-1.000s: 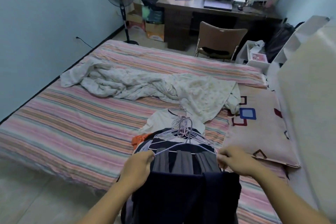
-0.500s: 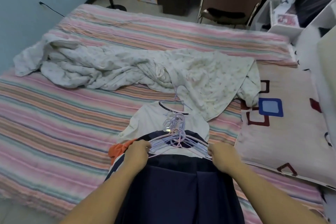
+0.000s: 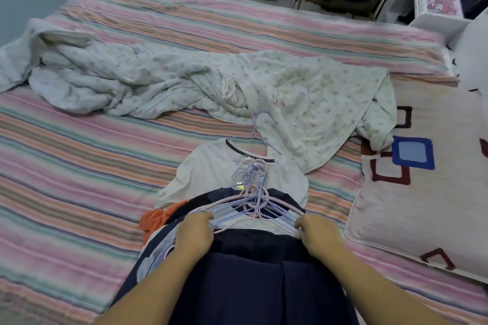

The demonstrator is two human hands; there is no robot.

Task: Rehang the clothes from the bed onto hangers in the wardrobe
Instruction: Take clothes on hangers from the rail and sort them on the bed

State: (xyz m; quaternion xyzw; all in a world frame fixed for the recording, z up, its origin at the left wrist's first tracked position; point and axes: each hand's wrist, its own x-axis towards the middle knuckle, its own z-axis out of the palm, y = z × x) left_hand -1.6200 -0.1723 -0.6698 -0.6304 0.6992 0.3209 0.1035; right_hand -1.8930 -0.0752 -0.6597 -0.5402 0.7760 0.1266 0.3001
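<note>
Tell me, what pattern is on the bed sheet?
Stripes in pink, orange and green on the bed sheet, seen in the head view.

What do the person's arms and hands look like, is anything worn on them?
Both forearms are bare right to the bottom edge of the picture: no sleeves show. The left hand and right hand wear no gloves, and no watch, bracelet or ring is visible from this angle.

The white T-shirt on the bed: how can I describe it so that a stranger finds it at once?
Start at the striped bed and find the crumpled floral blanket across its middle. Just in front of it, beyond the bunch of pastel hangers that both hands hold, lies the white T-shirt. Only it has a black-trimmed collar; its neighbours are dark navy or orange.
</note>
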